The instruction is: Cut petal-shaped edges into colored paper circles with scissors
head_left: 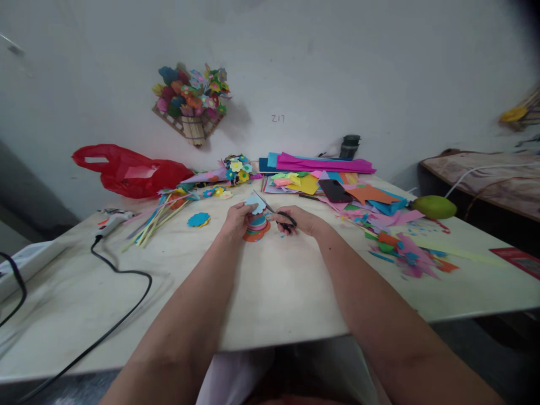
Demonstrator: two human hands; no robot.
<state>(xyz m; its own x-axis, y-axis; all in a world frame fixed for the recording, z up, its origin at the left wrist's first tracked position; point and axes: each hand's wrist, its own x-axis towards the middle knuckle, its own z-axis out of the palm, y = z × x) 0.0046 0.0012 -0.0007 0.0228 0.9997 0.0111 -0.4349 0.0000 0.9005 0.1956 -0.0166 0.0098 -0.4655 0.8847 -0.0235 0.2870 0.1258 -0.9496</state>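
Note:
Near the middle of the table, my left hand (238, 219) pinches a light blue scalloped paper piece (256, 205). My right hand (300, 218) is closed on black-handled scissors (287, 218), whose blades point up and left and reach the right edge of the light blue piece. Below the hands lies a stack of scalloped paper pieces (255, 232), orange, pink and teal among them, partly covered by my left hand and the piece it holds. To the left on the table rest blue and yellow flower-shaped cutouts (198, 219).
A glue gun (113, 223) with a black cord lies left, near a red plastic bag (130, 171) and paper strips (162, 216). Coloured sheets (324, 164), a phone (335, 191), scraps (405, 250) and a green fruit (434, 207) are at the back and right.

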